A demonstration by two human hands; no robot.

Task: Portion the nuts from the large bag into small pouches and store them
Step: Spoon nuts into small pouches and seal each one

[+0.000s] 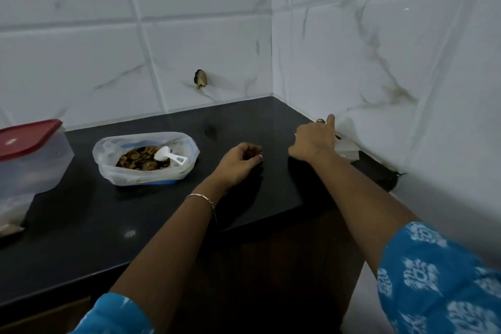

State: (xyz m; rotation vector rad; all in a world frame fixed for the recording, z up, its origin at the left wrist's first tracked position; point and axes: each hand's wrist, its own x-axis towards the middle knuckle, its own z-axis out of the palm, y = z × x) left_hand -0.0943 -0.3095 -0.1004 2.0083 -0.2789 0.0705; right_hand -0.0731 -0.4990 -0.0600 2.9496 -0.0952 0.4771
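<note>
Right hand (314,141): at small clear pouches (348,148) by far-right wall, fingers curled on them, grip unclear. Left hand (240,161): loosely curled, empty, resting on surface (81,225). Open nut bag (146,157) with scoop (169,156): left, nearer left hand.

A black stone countertop (89,214) runs into a corner of white marbled tile. At nine o'clock stands a clear tub with a red lid (29,156). At ten o'clock an open plastic bag (146,158) holds nuts and a white scoop (169,156). At three o'clock, against the wall, lie what appear to be clear pouches (348,148), partly hidden.
</note>
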